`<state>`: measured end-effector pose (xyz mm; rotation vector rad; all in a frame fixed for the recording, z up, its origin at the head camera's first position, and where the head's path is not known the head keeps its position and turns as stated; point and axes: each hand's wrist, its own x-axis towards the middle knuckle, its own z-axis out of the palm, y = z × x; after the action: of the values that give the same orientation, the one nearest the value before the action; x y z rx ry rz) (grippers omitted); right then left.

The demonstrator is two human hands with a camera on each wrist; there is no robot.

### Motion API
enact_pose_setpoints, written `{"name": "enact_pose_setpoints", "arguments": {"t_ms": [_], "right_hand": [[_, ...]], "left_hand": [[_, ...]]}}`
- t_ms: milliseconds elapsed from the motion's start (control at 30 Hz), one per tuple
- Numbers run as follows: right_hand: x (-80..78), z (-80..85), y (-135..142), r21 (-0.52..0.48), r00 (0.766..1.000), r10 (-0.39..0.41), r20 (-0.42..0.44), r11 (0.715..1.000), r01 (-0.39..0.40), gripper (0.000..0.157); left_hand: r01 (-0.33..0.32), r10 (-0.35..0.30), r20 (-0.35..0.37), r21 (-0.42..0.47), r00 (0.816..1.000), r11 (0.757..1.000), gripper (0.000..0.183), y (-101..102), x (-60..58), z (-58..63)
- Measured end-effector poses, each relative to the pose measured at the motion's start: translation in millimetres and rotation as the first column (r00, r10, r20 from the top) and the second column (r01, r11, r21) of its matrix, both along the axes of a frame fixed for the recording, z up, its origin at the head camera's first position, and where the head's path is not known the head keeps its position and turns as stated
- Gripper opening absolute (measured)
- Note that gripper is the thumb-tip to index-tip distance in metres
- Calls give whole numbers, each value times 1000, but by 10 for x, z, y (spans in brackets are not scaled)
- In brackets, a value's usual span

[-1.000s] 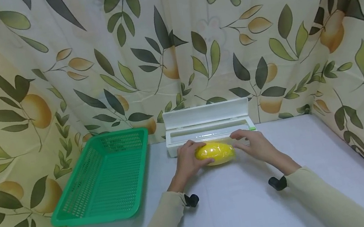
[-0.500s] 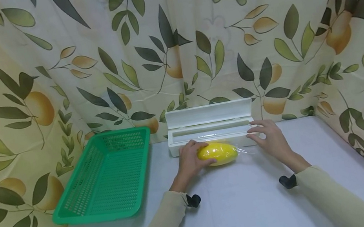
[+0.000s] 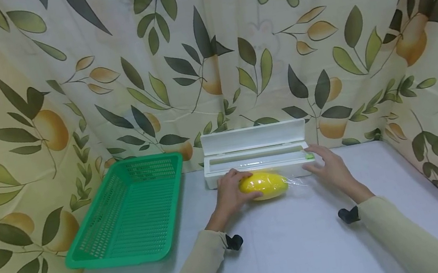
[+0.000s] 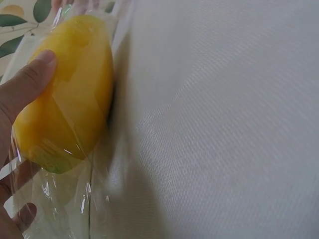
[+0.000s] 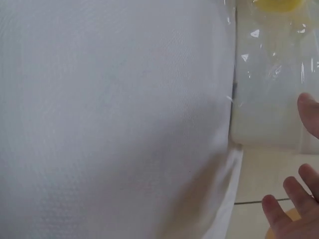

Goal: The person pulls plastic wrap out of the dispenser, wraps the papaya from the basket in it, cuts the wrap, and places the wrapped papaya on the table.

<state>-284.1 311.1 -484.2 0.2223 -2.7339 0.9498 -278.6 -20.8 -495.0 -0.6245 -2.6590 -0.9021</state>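
A yellow mango (image 3: 263,185), greenish at one end and wrapped in clear cling film, lies in front of a white cling film box (image 3: 259,174). My left hand (image 3: 230,197) holds it, thumb on the near side; in the left wrist view the thumb presses the film-covered skin (image 4: 70,89). Loose film (image 3: 296,182) trails from the mango's right end. At the box's right end, by the green slider (image 3: 309,155), my right hand (image 3: 334,173) grips with thumb in front and forefinger over the top. Its other fingers (image 5: 296,194) spread beyond the end.
A green perforated basket (image 3: 128,217) stands on the left of the white-covered table (image 3: 288,249). The box's lid (image 3: 253,137) stands raised at the back, close to the leaf-patterned curtain (image 3: 236,81).
My right hand has moved from beside the mango to the box's right end, leaving the film tail loose. The left hand keeps its hold. The view has shifted slightly.
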Motion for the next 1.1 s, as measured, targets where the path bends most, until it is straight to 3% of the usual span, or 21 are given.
{"name": "enact_pose_setpoints", "arguments": {"t_ms": [167,533,833,1100], "right_hand": [[-14,-14,29,-15,998,-13,58,1000,14,65],[-31,-52,89,-63,996,-25,83,998,30,72],[-28,-45,124,-83,993,-29,116,996,39,75],[-28,-51,110,-84,991,-28,129,996,39,75]], "left_hand": [[3,-3,7,-6,1000,1000,63,1,12,13],[16,-18,-50,-35,999,999,68,5,28,-40],[11,-15,-55,-74,998,997,66,30,19,13],[-23,-1,-142,-162,990,987,67,39,75,52]]}}
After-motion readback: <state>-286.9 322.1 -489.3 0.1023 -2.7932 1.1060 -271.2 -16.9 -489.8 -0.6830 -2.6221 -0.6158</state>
